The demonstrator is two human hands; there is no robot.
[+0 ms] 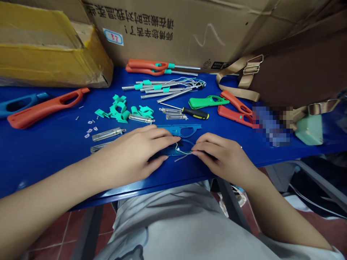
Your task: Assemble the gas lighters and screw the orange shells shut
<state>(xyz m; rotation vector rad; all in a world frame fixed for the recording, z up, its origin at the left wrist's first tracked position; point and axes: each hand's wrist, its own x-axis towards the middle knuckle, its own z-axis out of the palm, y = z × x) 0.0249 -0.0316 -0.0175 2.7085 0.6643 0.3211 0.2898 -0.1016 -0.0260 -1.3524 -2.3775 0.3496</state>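
Observation:
My left hand (135, 153) lies palm down with fingers stretched over a blue plastic lighter shell (173, 150) near the table's front edge, pressing it flat. My right hand (219, 157) pinches a thin white wire (181, 150) that loops out of that shell. A second blue shell half (180, 129) lies just behind the hands. Whether the left fingers grip anything underneath is hidden.
On the blue table (48, 144) lie teal plastic parts (121, 110), clear tubes (108, 134), metal rods with wires (165, 88), a black-and-yellow screwdriver (195, 113), orange handles (45, 107), a green handle (207, 102) and red handles (234, 110). Cardboard boxes (48, 47) and a brown bag (298, 68) stand behind.

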